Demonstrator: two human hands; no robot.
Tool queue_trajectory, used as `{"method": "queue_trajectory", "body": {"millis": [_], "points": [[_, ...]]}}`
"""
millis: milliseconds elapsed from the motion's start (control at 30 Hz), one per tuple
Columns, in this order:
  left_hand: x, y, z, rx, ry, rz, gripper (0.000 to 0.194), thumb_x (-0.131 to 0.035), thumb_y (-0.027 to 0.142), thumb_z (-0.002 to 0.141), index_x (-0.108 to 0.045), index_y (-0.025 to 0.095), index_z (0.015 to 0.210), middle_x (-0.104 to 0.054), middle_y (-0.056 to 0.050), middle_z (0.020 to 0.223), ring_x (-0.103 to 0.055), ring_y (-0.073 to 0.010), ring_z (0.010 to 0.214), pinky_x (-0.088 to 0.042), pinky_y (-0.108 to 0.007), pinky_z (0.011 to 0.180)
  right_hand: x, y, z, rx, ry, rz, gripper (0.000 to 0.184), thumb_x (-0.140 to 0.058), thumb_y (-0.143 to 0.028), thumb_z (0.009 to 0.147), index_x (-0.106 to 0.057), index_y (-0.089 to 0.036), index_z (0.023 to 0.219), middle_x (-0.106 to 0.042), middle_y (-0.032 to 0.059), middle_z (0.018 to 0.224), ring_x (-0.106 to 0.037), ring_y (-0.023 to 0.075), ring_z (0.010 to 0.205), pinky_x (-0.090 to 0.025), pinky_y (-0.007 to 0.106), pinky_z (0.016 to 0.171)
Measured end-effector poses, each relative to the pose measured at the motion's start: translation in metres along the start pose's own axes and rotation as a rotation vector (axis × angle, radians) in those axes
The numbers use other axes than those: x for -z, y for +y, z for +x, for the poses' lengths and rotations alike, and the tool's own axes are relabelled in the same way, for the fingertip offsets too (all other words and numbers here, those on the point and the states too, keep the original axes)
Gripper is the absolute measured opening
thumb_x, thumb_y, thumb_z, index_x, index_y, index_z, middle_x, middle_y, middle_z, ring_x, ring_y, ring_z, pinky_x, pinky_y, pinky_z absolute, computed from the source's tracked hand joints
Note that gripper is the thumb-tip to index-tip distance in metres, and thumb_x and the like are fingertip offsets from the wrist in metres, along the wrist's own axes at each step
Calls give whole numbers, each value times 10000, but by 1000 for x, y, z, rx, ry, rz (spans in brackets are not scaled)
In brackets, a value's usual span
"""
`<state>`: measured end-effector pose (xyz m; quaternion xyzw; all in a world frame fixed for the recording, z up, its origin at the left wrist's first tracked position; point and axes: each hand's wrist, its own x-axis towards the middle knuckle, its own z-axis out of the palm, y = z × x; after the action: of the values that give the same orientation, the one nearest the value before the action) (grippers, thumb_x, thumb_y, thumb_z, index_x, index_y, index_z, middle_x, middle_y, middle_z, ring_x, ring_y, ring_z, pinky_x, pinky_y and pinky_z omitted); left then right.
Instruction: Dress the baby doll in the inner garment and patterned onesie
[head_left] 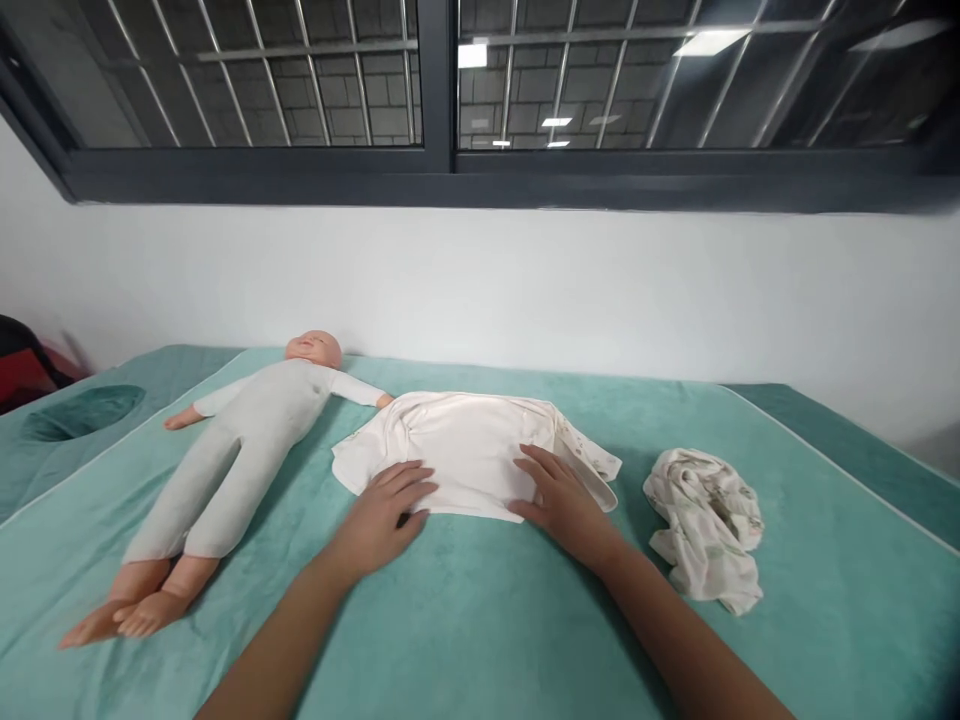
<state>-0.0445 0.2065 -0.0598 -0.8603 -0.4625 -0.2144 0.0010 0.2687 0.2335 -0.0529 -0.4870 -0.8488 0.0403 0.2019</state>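
A small white baby shirt [472, 445] lies spread on the green bed cover, its short sleeves out to either side. On its lower left part rests my left hand [386, 515], fingers stretched out over the cloth. My right hand [559, 500] lies on the lower right part, also with fingers extended. Neither hand grips the fabric visibly. To the left a baby doll [255, 420] in a white cloth body lies on its back, one hand touching or very near the shirt's upper left edge. A crumpled white patterned cloth [705, 525] sits right of my right hand.
The green cover [480, 640] stretches under everything, with a darker green edge [840, 430] at the right. A round dark green dip or cushion [86, 412] is at the left, beside a black and red object [26, 365]. Behind stands a white wall [480, 280] under a barred window.
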Motion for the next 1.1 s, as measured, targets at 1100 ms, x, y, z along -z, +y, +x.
{"method": "queue_trajectory", "body": {"millis": [1100], "points": [[24, -45, -18, 1064, 670, -297, 410, -492, 406, 825, -596, 128, 1109, -631, -152, 1126, -592, -278, 1038, -459, -407, 897, 21, -3, -43, 53, 181, 45, 367, -412, -60, 829, -661, -208, 1054, -664, 69, 1167, -581, 224, 1104, -443, 375, 960]]}}
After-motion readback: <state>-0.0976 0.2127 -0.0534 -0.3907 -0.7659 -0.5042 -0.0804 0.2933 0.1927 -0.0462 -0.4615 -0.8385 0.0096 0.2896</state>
